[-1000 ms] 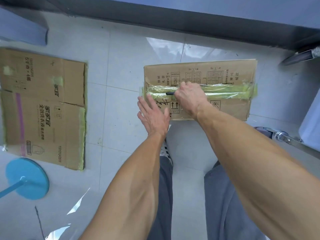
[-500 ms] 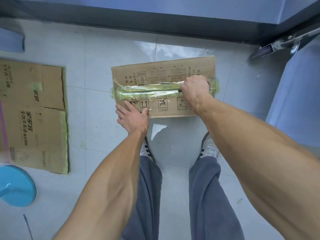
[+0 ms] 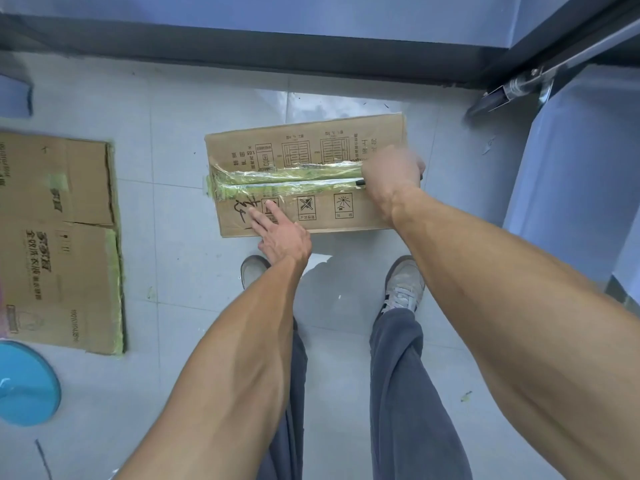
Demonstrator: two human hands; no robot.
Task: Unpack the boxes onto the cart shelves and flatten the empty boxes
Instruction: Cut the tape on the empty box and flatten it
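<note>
A sealed cardboard box [image 3: 311, 147] lies on the grey tile floor in front of my feet, with a strip of greenish clear tape [image 3: 284, 180] along its middle seam. My left hand [image 3: 282, 233] rests flat with straight fingers on the box's near left edge. My right hand [image 3: 391, 176] is curled round a thin black tool [image 3: 360, 182] at the right end of the tape seam. Only the tool's tip shows; the hand hides the rest and is blurred.
A flattened cardboard box [image 3: 59, 237] lies on the floor to the left. A blue round base [image 3: 24, 386] sits at the lower left. A dark wall skirting [image 3: 242, 53] runs across the back. A metal cart leg [image 3: 512, 88] and a blue panel [image 3: 575, 188] stand at the right.
My right hand has drawn the black tool along the tape seam from the left part to the right end. My left hand stays on the box's near left edge.
</note>
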